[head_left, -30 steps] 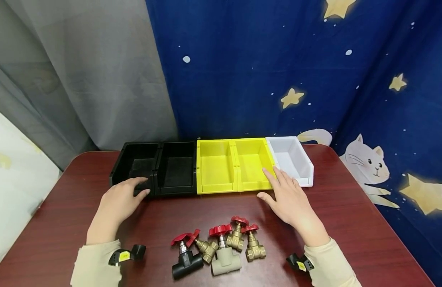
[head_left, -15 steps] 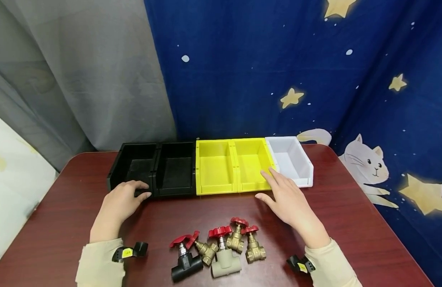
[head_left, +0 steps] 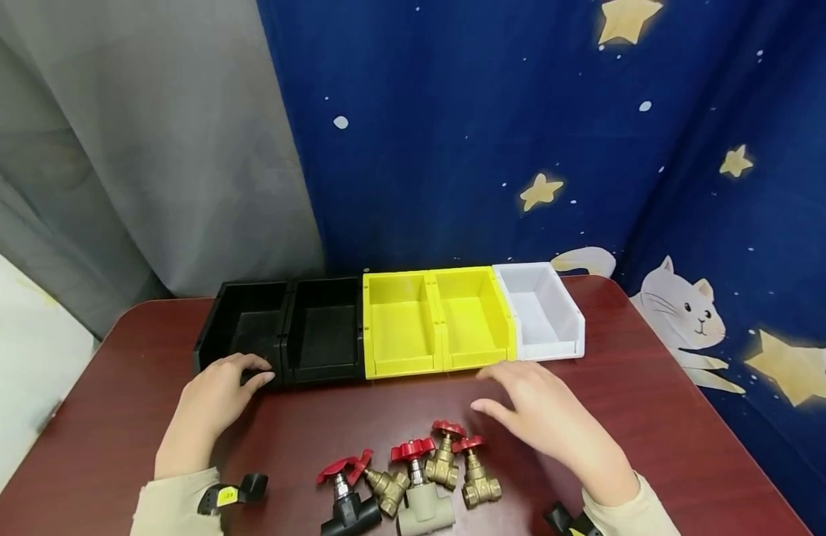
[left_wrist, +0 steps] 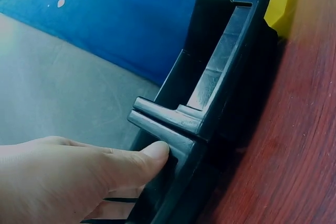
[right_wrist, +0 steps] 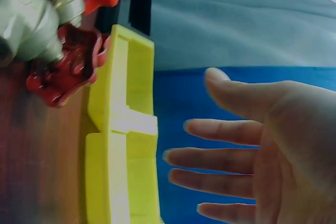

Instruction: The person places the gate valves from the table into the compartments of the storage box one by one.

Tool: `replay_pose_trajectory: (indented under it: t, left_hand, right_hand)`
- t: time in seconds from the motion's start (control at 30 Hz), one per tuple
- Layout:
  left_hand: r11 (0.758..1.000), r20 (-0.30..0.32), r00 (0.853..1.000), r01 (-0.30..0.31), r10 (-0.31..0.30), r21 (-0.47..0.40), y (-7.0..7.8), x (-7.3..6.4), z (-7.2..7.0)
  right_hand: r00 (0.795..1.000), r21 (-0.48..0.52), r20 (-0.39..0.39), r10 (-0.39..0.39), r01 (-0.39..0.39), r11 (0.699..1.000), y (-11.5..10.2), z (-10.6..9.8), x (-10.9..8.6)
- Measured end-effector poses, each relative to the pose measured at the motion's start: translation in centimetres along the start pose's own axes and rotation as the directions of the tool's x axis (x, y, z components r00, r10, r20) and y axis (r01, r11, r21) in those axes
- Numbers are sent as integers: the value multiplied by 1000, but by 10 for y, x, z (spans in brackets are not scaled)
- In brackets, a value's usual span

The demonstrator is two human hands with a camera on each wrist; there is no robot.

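Star-and-cat blue curtain and a grey one hang behind a dark red table point(head_left: 654, 417), with a row of bins along the back: two black bins point(head_left: 285, 331), two yellow bins point(head_left: 436, 320) and a white bin point(head_left: 543, 313), all side by side and touching. Left hand point(head_left: 214, 394) rests on the front edge of the leftmost black bin with fingers relaxed, thumb tip pressed on its lip, gripping nothing. Right hand point(head_left: 543, 413) hovers open with fingers spread, just in front of the yellow bins and just above a cluster of red-handled valves point(head_left: 419, 476) near the table's front edge, touching none of them.
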State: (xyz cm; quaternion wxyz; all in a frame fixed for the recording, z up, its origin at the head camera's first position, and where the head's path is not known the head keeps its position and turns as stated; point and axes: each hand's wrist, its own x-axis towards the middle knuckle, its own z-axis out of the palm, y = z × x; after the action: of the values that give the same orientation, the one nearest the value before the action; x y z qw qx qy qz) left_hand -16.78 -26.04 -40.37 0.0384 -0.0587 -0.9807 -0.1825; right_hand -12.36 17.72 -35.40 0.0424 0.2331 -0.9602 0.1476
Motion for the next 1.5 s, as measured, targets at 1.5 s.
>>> replay_pose_trajectory:
  t: [1.5]
  left_hand:
    - [999, -57, 997, -41, 43, 26, -1, -6, 0]
  right_hand:
    - [871, -256, 154, -466, 491, 833, -9, 52, -40]
